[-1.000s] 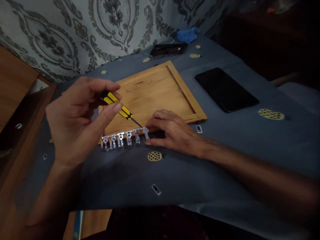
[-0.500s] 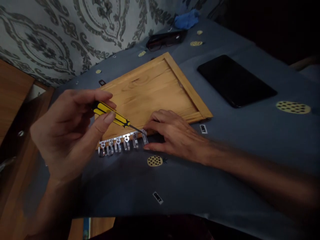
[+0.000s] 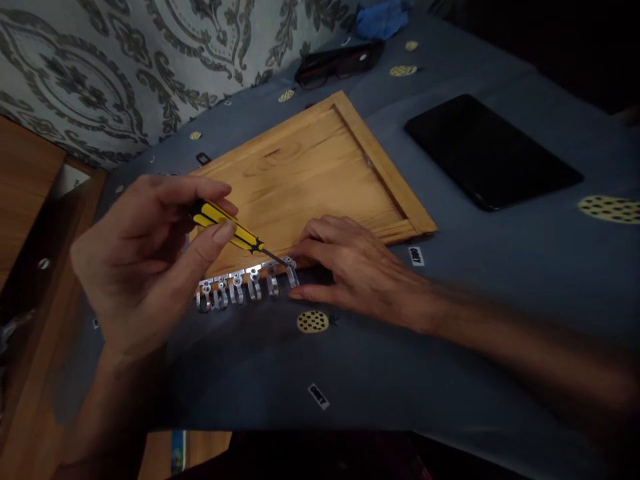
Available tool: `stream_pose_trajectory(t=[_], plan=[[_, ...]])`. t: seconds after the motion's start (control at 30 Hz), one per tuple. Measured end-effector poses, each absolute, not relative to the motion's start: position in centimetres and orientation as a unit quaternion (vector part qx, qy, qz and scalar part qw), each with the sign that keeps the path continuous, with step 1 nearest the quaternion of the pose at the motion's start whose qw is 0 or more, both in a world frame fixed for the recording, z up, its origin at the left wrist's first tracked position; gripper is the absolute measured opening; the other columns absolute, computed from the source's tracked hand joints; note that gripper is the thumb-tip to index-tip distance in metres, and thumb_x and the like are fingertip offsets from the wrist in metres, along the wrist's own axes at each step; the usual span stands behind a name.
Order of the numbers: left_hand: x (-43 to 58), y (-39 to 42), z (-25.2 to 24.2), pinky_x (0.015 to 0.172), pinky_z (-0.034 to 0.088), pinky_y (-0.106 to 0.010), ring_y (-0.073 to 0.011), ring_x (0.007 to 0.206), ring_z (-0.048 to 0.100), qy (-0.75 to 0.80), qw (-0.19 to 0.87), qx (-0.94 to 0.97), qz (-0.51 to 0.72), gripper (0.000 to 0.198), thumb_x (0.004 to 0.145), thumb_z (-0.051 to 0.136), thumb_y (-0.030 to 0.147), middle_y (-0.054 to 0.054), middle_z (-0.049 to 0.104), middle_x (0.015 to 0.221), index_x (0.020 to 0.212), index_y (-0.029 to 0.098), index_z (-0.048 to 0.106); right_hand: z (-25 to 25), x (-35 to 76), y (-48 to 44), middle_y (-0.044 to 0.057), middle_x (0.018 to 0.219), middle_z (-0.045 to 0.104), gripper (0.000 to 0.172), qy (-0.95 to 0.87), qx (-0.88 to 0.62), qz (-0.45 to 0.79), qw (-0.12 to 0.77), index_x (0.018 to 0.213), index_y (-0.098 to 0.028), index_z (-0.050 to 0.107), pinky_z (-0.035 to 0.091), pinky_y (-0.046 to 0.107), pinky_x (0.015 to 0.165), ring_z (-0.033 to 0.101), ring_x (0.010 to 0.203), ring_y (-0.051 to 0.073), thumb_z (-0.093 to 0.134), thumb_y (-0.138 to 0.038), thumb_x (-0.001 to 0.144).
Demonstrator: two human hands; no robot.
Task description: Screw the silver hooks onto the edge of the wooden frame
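My left hand [image 3: 145, 260] is closed around a yellow and black screwdriver [image 3: 233, 230]. Its thin tip rests at the right end of a silver metal hook rack [image 3: 245, 283], which lies along the near edge of a wooden board [image 3: 310, 167]. My right hand [image 3: 355, 267] lies on the blue cloth beside that end of the rack. Its fingers are curled and pressed against the rack's right end and the board's edge, steadying them.
A black tablet [image 3: 490, 150] lies flat to the right of the board. Dark glasses [image 3: 340, 60] and a blue cloth wad [image 3: 383, 17] sit at the back by the patterned wall. A wooden cabinet [image 3: 30, 193] stands at the left.
Both hands keep their grip and place. The view has tilted down a little, so the board and tablet sit higher in frame.
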State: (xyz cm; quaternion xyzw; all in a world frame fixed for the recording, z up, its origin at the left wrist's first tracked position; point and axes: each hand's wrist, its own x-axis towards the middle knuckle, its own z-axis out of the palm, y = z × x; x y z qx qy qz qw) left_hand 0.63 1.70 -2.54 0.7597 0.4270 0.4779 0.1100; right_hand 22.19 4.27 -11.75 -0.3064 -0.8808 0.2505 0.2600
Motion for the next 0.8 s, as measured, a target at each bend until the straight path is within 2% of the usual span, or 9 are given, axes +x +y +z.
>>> stream_pose_trajectory(t=[0.23, 0.47, 0.8], plan=[[0.5, 1.9, -2.5, 0.078, 0.065, -0.035, -0.0179, 0.086, 0.072, 0.429, 0.134, 0.754, 0.479, 0.035, 0.083, 0.078, 0.009, 0.000, 0.074, 0.095, 0.108, 0.033, 0.079, -11.9, 22.3, 4.3, 0.009, 0.100, 0.062, 0.042, -0.886, -0.301, 0.238, 0.261, 0.111, -0.012, 0.072, 0.043, 0.038, 0.082, 0.056, 0.091, 0.024, 0.075, -0.046, 0.087], [-0.5, 2.8, -3.0, 0.077, 0.064, -0.024, -0.0113, 0.088, 0.074, 0.393, 0.136, 0.760, 0.499, 0.036, 0.080, 0.082, 0.012, 0.006, 0.075, 0.101, 0.110, 0.031, 0.078, -11.6, 22.3, 4.2, 0.010, 0.100, 0.061, 0.041, -0.884, -0.310, 0.246, 0.247, 0.109, -0.012, 0.072, 0.043, 0.038, 0.082, 0.056, 0.091, 0.024, 0.075, -0.046, 0.087], [-0.2, 2.8, -3.0, 0.074, 0.064, -0.023, -0.0101, 0.083, 0.072, 0.400, 0.135, 0.743, 0.520, 0.032, 0.076, 0.086, 0.016, 0.006, 0.076, 0.097, 0.105, 0.028, 0.080, -11.6, 22.3, 4.2, 0.009, 0.100, 0.061, 0.039, -0.883, -0.305, 0.253, 0.254, 0.109, -0.013, 0.071, 0.042, 0.038, 0.083, 0.056, 0.094, 0.024, 0.075, -0.045, 0.088]])
